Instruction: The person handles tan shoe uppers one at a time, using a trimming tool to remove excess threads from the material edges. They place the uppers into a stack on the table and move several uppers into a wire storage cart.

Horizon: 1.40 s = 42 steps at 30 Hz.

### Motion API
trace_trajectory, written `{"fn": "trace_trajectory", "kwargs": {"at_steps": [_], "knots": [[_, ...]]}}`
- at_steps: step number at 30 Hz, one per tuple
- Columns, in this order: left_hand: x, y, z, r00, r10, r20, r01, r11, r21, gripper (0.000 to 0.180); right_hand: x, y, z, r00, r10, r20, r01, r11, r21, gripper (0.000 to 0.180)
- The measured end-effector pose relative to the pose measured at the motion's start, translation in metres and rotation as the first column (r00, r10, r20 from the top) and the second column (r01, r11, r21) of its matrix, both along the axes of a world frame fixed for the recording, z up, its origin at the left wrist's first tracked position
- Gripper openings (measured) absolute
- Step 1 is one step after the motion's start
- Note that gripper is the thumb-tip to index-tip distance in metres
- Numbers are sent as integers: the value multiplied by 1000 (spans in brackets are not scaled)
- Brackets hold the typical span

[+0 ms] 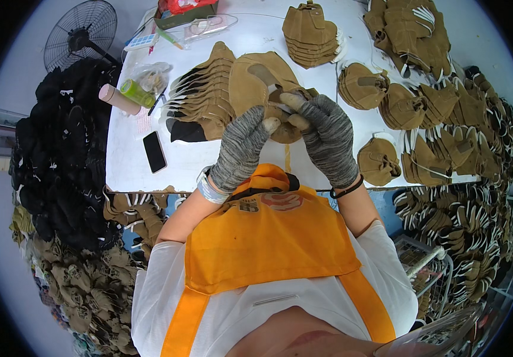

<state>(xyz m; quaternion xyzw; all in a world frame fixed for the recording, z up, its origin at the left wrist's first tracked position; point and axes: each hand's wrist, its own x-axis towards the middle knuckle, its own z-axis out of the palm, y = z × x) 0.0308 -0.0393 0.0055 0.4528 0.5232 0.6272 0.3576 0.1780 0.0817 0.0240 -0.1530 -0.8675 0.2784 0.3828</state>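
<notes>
A brown suede shoe upper (pixel 249 76) with a greyish strip on it is between my two hands over the table. My left hand (pixel 243 143), in a grey knit glove with bare fingertips, closes on its near edge with thumb and fingers. My right hand (pixel 329 138), gloved the same way, pinches the upper's right side, and a small pale bit shows near its fingertips. The fingers hide part of the near edge. Just left of the upper lies a fanned row of brown pieces (pixel 204 98) with black lining and white edges.
The white table (pixel 127 140) bears a phone (pixel 155 152), a pink bottle (pixel 119 99), a green container (pixel 137 93) and a box (pixel 186 16). Stacks of brown uppers (pixel 311 37) fill its back and right. A fan (pixel 80 37) and a black heap (pixel 60 160) stand left.
</notes>
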Motion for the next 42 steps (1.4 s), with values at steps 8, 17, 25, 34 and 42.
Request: {"fn": "trace_trajectory", "kwargs": {"at_steps": [8,17,25,34,42], "knots": [[-11,2,0,963,131,234,-128,991,-29,39,11,9,2,892,-327,-311,43,749,-662,43],[-6,7,0,918,162,363,-173,985,-2,38,-2,-4,-10,995,-29,-96,-8,931,-366,45],[2,8,-1,883,93,459,-103,995,-2,40,-14,11,-23,977,-86,-195,-26,861,-508,47],[-36,-7,-29,981,-21,194,60,979,-196,38,-14,52,-9,985,-125,-122,20,776,-630,30],[-38,39,-53,228,-75,971,170,985,36,51,-19,53,15,996,-43,-73,6,898,-440,38]]}}
